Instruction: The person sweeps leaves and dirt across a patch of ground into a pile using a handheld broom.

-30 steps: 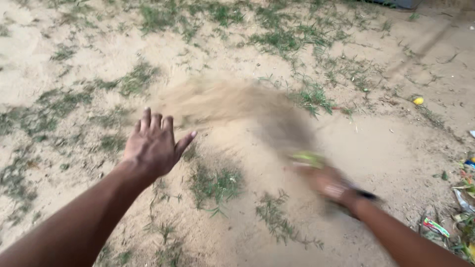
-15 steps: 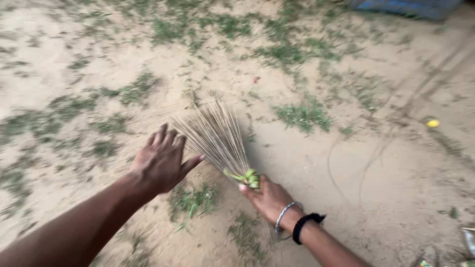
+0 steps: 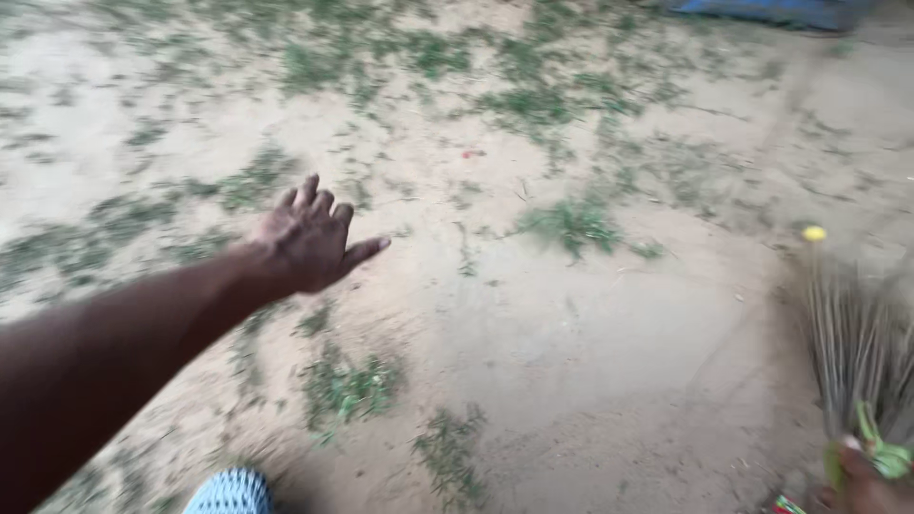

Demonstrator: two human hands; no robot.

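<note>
While the left hand (image 3: 309, 240) hangs spread and empty over sandy ground (image 3: 590, 343), the right hand (image 3: 864, 481) grips a stick broom (image 3: 857, 352) at frame's edge.

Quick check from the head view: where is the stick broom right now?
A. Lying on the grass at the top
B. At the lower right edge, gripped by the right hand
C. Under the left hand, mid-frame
B: the stick broom fans up at the lower right edge, its green-tied base gripped by the right hand, while the left hand is spread open and empty above the sandy ground.
</note>
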